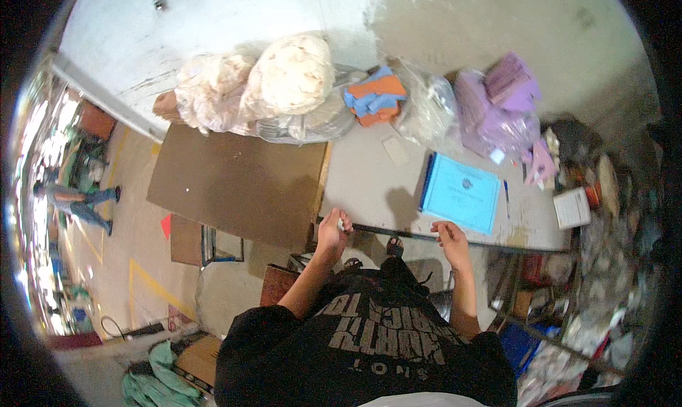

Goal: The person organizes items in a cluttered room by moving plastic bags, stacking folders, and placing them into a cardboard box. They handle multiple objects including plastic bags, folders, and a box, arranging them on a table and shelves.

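My left hand (pixel 332 233) is closed in a fist at the front edge of the table, beside the seam between the brown board (pixel 241 179) and the grey tabletop (pixel 362 172). Something small and pale shows between its fingers, too small to name. My right hand (pixel 450 241) is over the table's front edge, just below a blue-covered booklet (pixel 462 194); its fingers are loosely bent and apart, with nothing seen in them. A blue pen (pixel 506 198) lies to the right of the booklet. Above it, a pale flat card (pixel 396 152) rests on the tabletop.
Along the wall stand bags of cream material (pixel 288 76), stacked orange and blue pieces (pixel 375 96), a clear plastic bag (pixel 425 105) and a bag of purple pieces (pixel 497 115). A white box (pixel 572 208) sits at the right end. A person (pixel 78 199) walks at far left.
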`<state>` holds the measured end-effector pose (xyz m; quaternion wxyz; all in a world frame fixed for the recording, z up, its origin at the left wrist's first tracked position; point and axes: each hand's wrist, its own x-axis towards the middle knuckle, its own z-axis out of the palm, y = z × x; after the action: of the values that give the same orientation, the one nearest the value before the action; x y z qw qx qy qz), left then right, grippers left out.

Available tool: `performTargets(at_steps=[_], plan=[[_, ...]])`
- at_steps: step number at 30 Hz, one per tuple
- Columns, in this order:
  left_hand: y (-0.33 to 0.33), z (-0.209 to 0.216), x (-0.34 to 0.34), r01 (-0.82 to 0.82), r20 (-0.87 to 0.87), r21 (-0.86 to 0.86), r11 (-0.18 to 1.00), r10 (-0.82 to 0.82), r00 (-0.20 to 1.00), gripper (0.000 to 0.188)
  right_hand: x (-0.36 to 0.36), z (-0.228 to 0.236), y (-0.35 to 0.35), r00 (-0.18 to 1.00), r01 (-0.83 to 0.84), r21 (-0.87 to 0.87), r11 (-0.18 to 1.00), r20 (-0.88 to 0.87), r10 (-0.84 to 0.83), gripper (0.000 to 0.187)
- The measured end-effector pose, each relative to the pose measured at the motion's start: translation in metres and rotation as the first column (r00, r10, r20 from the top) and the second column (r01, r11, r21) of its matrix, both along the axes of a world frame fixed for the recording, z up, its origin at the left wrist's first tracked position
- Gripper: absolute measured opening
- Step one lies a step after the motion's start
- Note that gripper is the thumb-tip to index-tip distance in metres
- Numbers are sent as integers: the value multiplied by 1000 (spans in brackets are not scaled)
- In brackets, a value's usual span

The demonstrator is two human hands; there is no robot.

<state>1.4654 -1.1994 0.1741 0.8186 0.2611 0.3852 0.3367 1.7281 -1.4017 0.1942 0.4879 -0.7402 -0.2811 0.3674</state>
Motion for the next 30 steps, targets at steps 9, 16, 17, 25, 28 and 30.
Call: performTargets(at_steps=[9, 16, 17, 25, 28, 30], plan=[[-8, -2, -9, -472, 2, 42, 881, 472, 881, 34, 84, 22, 274, 900, -386, 174, 906, 285, 329, 31], [11, 14, -84, -774, 30, 51, 632, 773, 633, 14, 49, 23, 522, 955, -207, 377, 903, 278, 103, 68], [13, 19, -94, -792, 22, 63, 607, 792, 610, 9, 39, 21, 549, 960, -151, 364, 919, 276, 48, 73], [87, 29, -165, -602, -310, 517, 609, 788, 531, 23, -12, -15, 608, 817, -219, 258, 941, 576, 32, 39], [167, 28, -182, -297, -536, 634, 714, 683, 497, 18, -32, -6, 540, 797, -449, 474, 758, 595, 100, 29], [240, 30, -180, 9, -554, 804, 595, 743, 376, 25, -38, 11, 478, 771, -490, 416, 766, 616, 158, 27]])
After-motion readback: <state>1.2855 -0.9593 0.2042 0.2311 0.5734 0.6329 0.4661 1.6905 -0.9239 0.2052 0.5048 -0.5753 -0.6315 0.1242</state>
